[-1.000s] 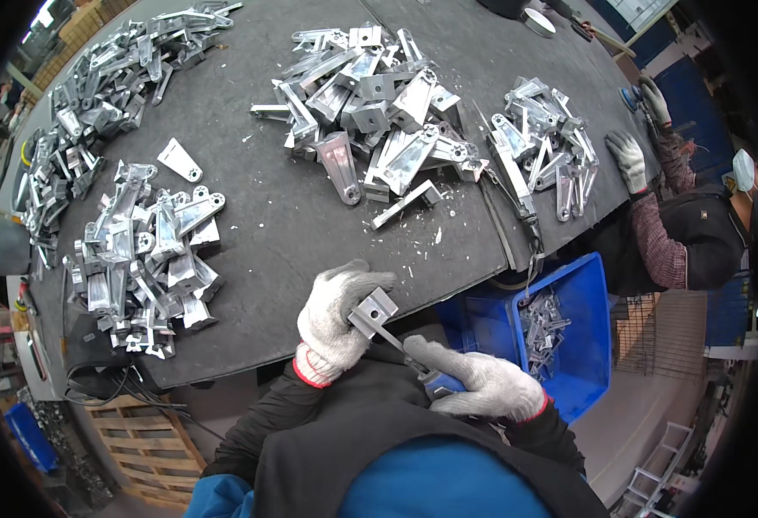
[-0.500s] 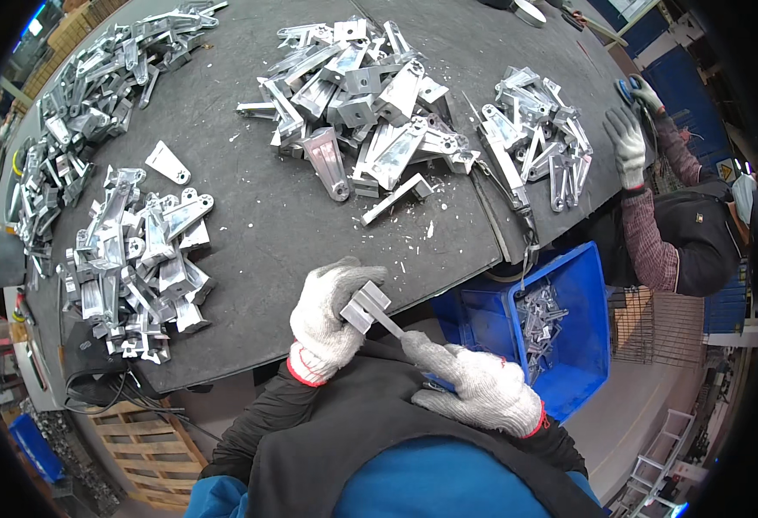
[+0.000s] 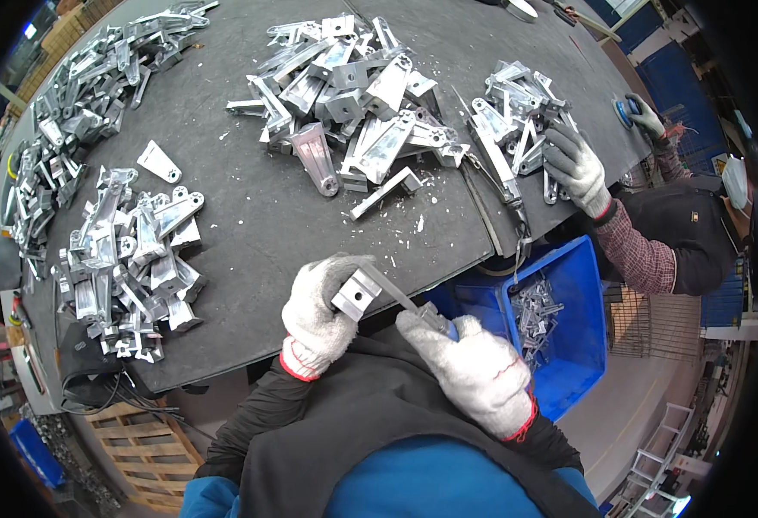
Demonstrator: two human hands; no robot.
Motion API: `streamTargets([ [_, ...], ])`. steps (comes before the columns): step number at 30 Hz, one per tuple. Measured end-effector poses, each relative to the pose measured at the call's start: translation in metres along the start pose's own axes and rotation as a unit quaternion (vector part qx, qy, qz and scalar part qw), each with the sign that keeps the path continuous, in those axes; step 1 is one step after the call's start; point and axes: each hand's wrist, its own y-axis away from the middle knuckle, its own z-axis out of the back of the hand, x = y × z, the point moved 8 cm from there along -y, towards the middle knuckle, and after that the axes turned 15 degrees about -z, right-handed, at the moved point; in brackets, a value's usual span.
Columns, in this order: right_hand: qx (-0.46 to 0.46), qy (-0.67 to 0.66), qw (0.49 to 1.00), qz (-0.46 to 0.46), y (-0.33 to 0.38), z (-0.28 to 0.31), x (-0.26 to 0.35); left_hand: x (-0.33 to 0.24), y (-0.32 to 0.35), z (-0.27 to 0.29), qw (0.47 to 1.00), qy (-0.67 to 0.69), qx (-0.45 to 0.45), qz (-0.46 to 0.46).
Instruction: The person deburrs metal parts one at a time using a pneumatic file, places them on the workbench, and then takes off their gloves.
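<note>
"Why's the bracket [image 3: 355,295] in the left hand [image 3: 317,304]?"
"Its fingers clamp one end, likely steadying it; the right hand [image 3: 482,369] wraps a tool [image 3: 453,331] near the other; whether they touch, I can't tell."
"And the piles [image 3: 344,76]?"
"On the table [image 3: 249,250] beyond; within reach, I'd guess."

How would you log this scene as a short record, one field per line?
Left hand: gloved, holding a metal bracket
Right hand: gloved, gripping a blue-handled tool
Contact: tool's blade reaches the bracket; touching or just overlapping, cannot tell
Table: dark top, pale scraps near the middle
Piles: metal parts at far left, near left, centre and right
Bin: blue, below the table's edge, metal parts inside
Co-worker: at right, one gloved hand at the right pile
</note>
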Motion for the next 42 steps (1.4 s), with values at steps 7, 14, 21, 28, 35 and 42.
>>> streamTargets([
  [7, 0.274, -0.354, 0.894, -0.001, -0.003, -0.02, -0.011, 0.017, 0.017, -0.002, 0.995, 0.093, -0.036, 0.026],
  [14, 0.172, -0.277, 0.943, 0.061, 0.011, -0.019, 0.0, 0.015, 0.015, 0.002, 0.99, 0.076, -0.097, 0.072],
  [21, 0.306, -0.394, 0.866, 0.04, 0.013, -0.04, -0.012, 0.014, 0.014, 0.001, 0.989, 0.086, -0.097, 0.066],
  [28, 0.5, -0.559, 0.662, 0.0, 0.017, -0.059, -0.014, 0.016, 0.016, 0.001, 0.988, 0.088, -0.09, 0.086],
  [35, 0.357, -0.466, 0.81, 0.001, 0.005, -0.041, -0.021, 0.015, 0.015, 0.001, 0.989, 0.084, -0.092, 0.079],
  [42, 0.333, -0.391, 0.858, 0.003, 0.006, -0.038, -0.021, 0.017, 0.016, 0.001, 0.99, 0.079, -0.09, 0.082],
])
